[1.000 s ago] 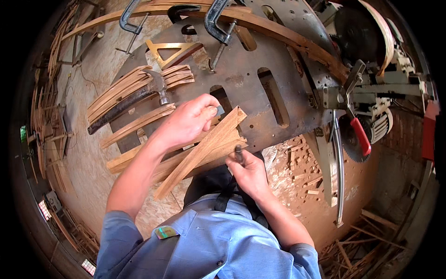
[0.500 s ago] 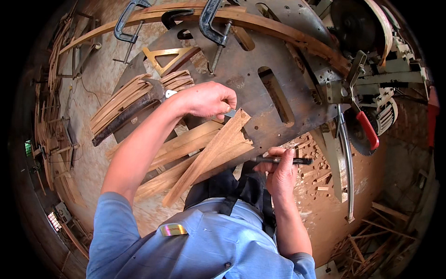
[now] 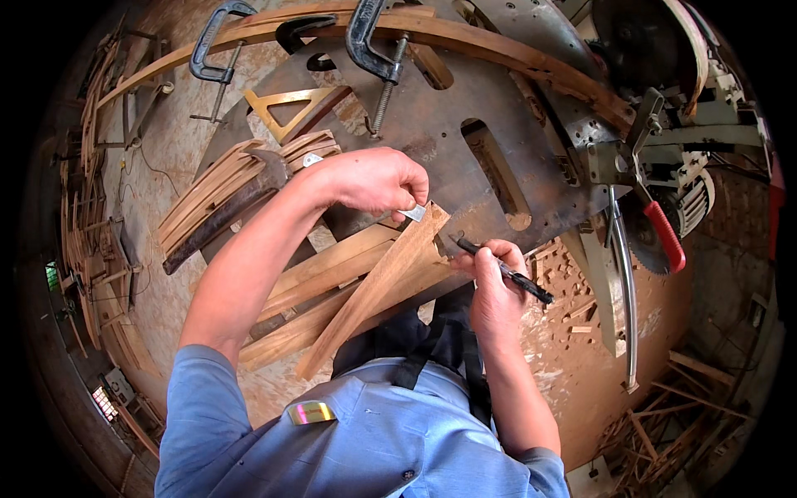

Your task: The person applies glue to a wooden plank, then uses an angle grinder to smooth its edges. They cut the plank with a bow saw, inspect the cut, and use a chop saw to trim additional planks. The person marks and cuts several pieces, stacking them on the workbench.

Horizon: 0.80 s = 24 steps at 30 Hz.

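Note:
My left hand (image 3: 378, 181) pinches a steel ruler (image 3: 413, 213), its near end lying on the tip of a wooden strip (image 3: 374, 290). The ruler's other end, with a hole, shows beyond my left wrist; the middle is hidden. That strip lies slantwise across several more wooden strips (image 3: 332, 261) at the edge of the metal table (image 3: 415, 124). My right hand (image 3: 498, 295) grips a black pen (image 3: 519, 282), its tip pointing toward the strip's end but apart from it. Left of my left forearm lies a hammer (image 3: 220, 220) beside a bundle of short wooden strips (image 3: 207, 195).
A brass-coloured set square (image 3: 286, 112) lies farther back on the table. Two clamps (image 3: 365, 46) hold a long curved wooden piece (image 3: 498, 51) along the far side. At the right stands a saw machine with a round blade (image 3: 643, 241) and a red-handled lever (image 3: 664, 236). Offcuts (image 3: 569, 286) litter the floor.
My right hand has turned the pen so its tip now points up toward the strip's end. The ruler's near end now rests over the strip's tip. The view has shifted slightly.

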Each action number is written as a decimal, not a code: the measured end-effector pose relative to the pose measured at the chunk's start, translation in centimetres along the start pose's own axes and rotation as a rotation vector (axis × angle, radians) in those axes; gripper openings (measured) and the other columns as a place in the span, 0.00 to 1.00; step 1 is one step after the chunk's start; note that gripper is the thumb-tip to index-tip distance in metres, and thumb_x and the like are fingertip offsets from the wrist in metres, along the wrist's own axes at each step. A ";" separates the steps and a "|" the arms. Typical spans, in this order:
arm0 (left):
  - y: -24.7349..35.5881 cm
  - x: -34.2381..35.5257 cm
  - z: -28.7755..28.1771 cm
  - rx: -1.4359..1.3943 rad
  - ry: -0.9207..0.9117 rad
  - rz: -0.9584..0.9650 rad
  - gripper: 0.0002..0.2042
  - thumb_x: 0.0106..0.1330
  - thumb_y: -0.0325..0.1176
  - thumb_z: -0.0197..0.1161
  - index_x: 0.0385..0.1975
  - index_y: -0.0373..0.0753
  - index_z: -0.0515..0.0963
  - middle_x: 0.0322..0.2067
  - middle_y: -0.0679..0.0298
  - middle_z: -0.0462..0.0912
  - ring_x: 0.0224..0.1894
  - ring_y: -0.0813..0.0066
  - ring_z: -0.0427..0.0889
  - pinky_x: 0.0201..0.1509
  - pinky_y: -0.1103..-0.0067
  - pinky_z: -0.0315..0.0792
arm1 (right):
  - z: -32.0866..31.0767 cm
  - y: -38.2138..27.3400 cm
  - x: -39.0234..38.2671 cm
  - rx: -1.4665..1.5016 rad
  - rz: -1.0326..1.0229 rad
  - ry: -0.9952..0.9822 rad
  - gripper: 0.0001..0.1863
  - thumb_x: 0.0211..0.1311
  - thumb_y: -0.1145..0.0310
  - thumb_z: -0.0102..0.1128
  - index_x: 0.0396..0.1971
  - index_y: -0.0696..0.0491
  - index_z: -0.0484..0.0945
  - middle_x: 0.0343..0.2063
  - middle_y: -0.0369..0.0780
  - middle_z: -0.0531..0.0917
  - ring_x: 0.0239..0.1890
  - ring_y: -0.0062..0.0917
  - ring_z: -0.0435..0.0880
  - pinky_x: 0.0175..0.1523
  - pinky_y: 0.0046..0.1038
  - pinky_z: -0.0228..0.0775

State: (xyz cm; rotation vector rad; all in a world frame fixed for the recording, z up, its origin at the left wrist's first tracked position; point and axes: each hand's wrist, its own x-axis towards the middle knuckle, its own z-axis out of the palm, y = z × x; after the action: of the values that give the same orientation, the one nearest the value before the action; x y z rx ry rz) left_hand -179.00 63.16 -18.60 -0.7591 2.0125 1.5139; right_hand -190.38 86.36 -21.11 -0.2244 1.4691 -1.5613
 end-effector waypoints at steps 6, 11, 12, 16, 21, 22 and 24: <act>0.3 0.5 -0.5 0.044 -0.036 0.021 0.07 0.62 0.30 0.61 0.36 0.36 0.82 0.26 0.67 0.83 0.26 0.80 0.78 0.30 0.80 0.73 | 1.8 -0.8 0.6 -0.221 -0.129 -0.055 0.08 0.69 0.74 0.57 0.41 0.63 0.77 0.32 0.41 0.85 0.38 0.20 0.83 0.49 0.22 0.74; 0.0 0.7 -0.7 0.070 -0.030 0.089 0.08 0.62 0.30 0.61 0.36 0.36 0.83 0.24 0.67 0.83 0.24 0.80 0.76 0.28 0.79 0.71 | 1.6 0.3 1.4 -0.421 -0.223 -0.093 0.10 0.62 0.76 0.64 0.42 0.63 0.78 0.42 0.47 0.84 0.46 0.26 0.83 0.53 0.26 0.73; -0.1 0.8 -0.7 0.073 -0.028 0.089 0.08 0.62 0.30 0.61 0.36 0.36 0.83 0.24 0.67 0.83 0.24 0.80 0.76 0.29 0.79 0.71 | 1.4 1.0 1.7 -0.423 -0.282 -0.096 0.12 0.59 0.77 0.66 0.43 0.62 0.78 0.47 0.50 0.82 0.49 0.31 0.83 0.55 0.28 0.73; 0.3 0.7 -0.9 0.084 -0.027 0.078 0.08 0.61 0.30 0.62 0.37 0.36 0.84 0.23 0.66 0.83 0.23 0.79 0.77 0.29 0.79 0.72 | 1.5 1.5 2.5 -0.487 -0.396 -0.101 0.13 0.58 0.77 0.67 0.42 0.63 0.79 0.48 0.52 0.82 0.51 0.35 0.83 0.58 0.30 0.73; 0.0 0.9 -1.1 0.101 -0.032 0.105 0.09 0.60 0.31 0.62 0.37 0.36 0.84 0.23 0.64 0.83 0.23 0.78 0.78 0.29 0.77 0.72 | 2.2 0.9 2.7 -0.487 -0.375 -0.121 0.12 0.57 0.77 0.67 0.41 0.63 0.80 0.47 0.53 0.83 0.52 0.37 0.83 0.58 0.32 0.73; -0.2 1.1 -1.1 0.102 -0.036 0.107 0.09 0.60 0.31 0.62 0.37 0.36 0.84 0.23 0.64 0.83 0.23 0.77 0.78 0.29 0.77 0.72 | 2.3 1.0 2.7 -0.475 -0.364 -0.123 0.12 0.58 0.77 0.67 0.41 0.63 0.80 0.47 0.53 0.83 0.52 0.37 0.84 0.58 0.32 0.74; -0.3 1.2 -1.1 0.108 -0.041 0.107 0.09 0.60 0.31 0.61 0.36 0.36 0.84 0.23 0.64 0.83 0.23 0.77 0.78 0.30 0.77 0.72 | 2.3 1.2 2.8 -0.453 -0.343 -0.128 0.12 0.58 0.78 0.67 0.41 0.63 0.80 0.46 0.53 0.83 0.51 0.37 0.84 0.58 0.32 0.74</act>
State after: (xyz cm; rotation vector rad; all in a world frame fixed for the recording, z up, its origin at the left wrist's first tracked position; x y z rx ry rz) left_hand -179.74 61.87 -19.31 -0.5818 2.1149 1.4534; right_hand -189.70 83.00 -22.84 -0.8625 1.7309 -1.4194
